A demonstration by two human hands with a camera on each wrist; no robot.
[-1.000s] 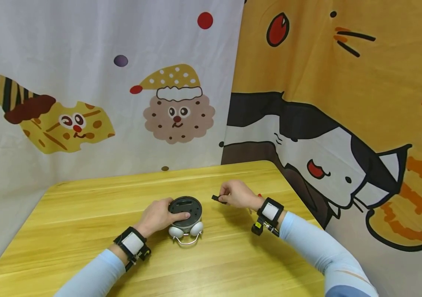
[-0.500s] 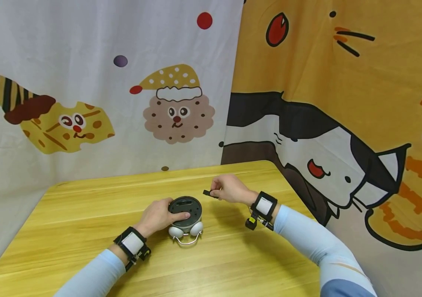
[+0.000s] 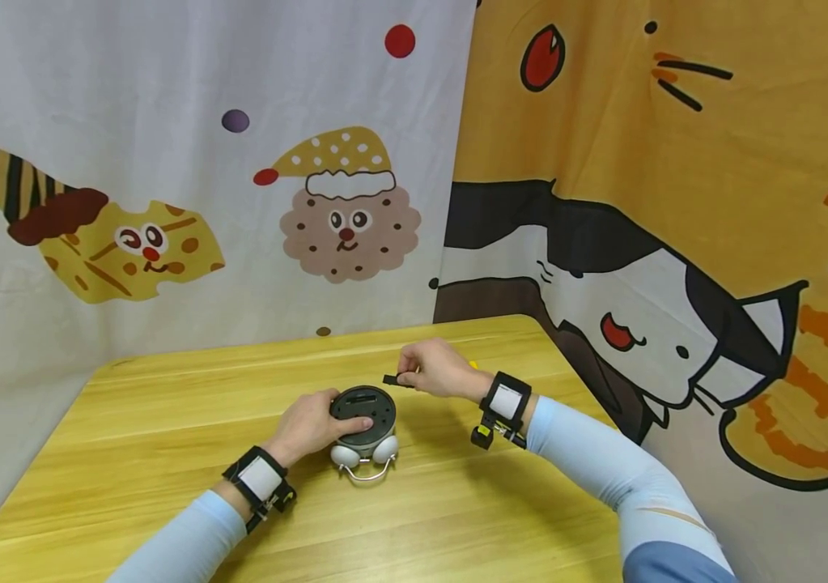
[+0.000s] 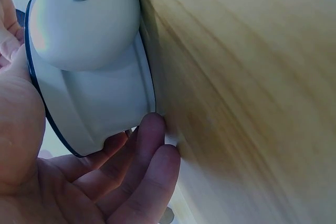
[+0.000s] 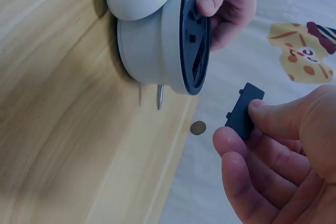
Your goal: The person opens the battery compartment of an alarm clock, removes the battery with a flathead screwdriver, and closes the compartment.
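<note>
A white twin-bell alarm clock (image 3: 363,417) lies face down on the table, its black back up and its bells and handle toward the person. An uncovered battery slot shows in that back, near the far edge. The left hand (image 3: 315,423) grips the clock from the left, thumb across the back and fingers along the side, as the left wrist view shows. The right hand (image 3: 437,368) pinches a small black battery cover (image 5: 245,109) between thumb and fingers. Two little tabs stick out along one edge of the cover, which is held apart from the clock, just beyond its upper right.
The wood-grain table (image 3: 166,437) runs back to a cartoon-printed curtain (image 3: 188,81) behind and to the right. A small yellow thing (image 3: 473,365) peeks out behind the right wrist, mostly hidden. A metal leg (image 5: 160,98) juts from the clock's side.
The right hand has moved left and slightly away from the person, bringing the battery cover closer to the clock. The left hand and clock have stayed in place.
</note>
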